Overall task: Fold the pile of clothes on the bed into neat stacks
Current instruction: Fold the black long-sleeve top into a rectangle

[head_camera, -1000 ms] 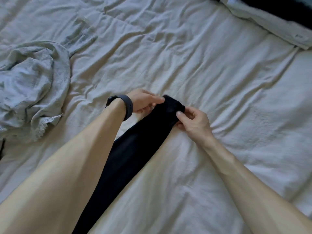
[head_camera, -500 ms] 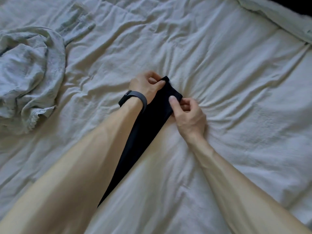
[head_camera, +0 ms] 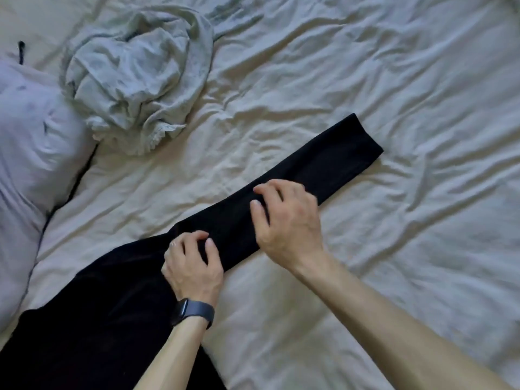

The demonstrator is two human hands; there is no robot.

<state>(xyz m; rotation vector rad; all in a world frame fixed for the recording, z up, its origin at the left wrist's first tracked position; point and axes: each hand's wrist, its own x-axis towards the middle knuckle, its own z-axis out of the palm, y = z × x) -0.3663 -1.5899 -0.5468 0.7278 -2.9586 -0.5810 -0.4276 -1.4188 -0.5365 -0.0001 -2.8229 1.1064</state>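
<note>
A black garment (head_camera: 323, 164) lies on the cream bed sheet (head_camera: 394, 80), one long narrow part stretched flat toward the upper right and its wider body spread at the lower left. My left hand (head_camera: 194, 266), with a dark watch on the wrist, sits where the narrow part meets the body; its curled fingers and thumb pinch the black cloth. My right hand (head_camera: 287, 218) lies across the middle of the narrow part, fingers curled onto the fabric at its near edge.
A crumpled grey garment (head_camera: 135, 77) with a lace hem lies at the upper left. A pale lilac pillow-like bundle (head_camera: 33, 164) fills the left edge, with a thin black strap (head_camera: 21, 52) above it. Wrinkled bare sheet spreads to the right.
Both hands let go of the far end of the black garment and moved back along it toward its middle. The narrow part now lies flat. The view has shifted left.
</note>
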